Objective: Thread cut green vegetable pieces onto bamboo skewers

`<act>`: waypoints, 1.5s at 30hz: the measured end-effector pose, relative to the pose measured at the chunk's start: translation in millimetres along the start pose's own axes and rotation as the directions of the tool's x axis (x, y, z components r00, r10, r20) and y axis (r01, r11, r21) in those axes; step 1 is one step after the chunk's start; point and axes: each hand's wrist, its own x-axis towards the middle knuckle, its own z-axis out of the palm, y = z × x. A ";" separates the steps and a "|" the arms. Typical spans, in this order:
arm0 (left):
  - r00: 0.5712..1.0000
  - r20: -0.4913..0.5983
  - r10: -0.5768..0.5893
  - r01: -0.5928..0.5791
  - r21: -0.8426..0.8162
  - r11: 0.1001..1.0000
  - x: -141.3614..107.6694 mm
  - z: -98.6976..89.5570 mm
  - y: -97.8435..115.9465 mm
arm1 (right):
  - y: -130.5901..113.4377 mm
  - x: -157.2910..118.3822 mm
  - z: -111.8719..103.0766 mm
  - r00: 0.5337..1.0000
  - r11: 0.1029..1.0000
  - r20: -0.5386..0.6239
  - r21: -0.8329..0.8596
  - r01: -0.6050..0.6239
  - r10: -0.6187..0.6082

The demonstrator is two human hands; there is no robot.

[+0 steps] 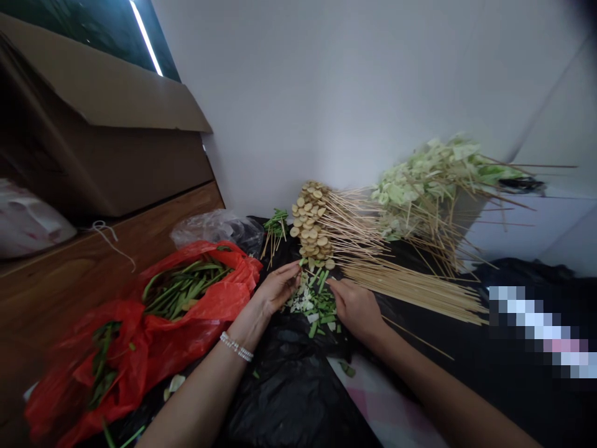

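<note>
My left hand [281, 289] is closed, its fingertips pinching a small piece of green vegetable [302, 262]. Across from it, my right hand [358, 311] is closed round a thin wooden skewer [417, 337], whose tail sticks out behind the hand towards the lower right. The skewer's front end points towards the left fingertips; whether it pierces the piece I cannot tell. Between and below both hands lie cut green stem pieces [321, 305] and small white bits [301, 298] on black plastic [280, 379]. Just beyond is a stack of skewered pale round slices [311, 221].
Bare skewers [415, 289] lie in a bundle at right, below leafy skewers [429, 177] heaped against the wall. A few green skewers [277, 221] lie behind. Left are a red plastic bag [224, 305] of green stems, a clear bag [219, 229] and a cardboard box [140, 162].
</note>
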 end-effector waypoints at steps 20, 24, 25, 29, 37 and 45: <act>0.993 0.069 -0.093 0.094 -0.015 0.995 0.3 -2.6 -3.8 | -1.9 -0.1 -3.4 0.999 1.000 0.031 0.012 0.012 -0.013; 0.990 0.078 -0.115 0.114 0.013 0.993 -2.7 0.2 -4.8 | -1.6 -0.5 -1.4 0.999 1.000 0.045 0.018 0.011 -0.012; 0.990 0.079 -0.117 0.116 0.021 0.993 -3.4 0.6 -5.0 | -1.1 -0.5 -0.2 0.999 1.000 0.046 0.027 0.011 -0.012; 0.992 0.079 -0.101 0.099 0.034 0.995 -4.3 0.4 -4.9 | 1.9 0.8 6.0 0.999 0.993 0.022 0.112 0.032 -0.034; 0.998 0.054 -0.038 0.032 0.108 0.994 -0.8 -1.0 -7.9 | -1.7 -1.1 0.6 0.997 0.999 0.066 0.007 0.041 -0.042; 0.992 0.089 -0.095 0.085 0.110 0.990 -4.0 -0.8 -7.2 | 3.6 2.8 8.0 0.996 0.966 0.015 0.244 0.085 -0.091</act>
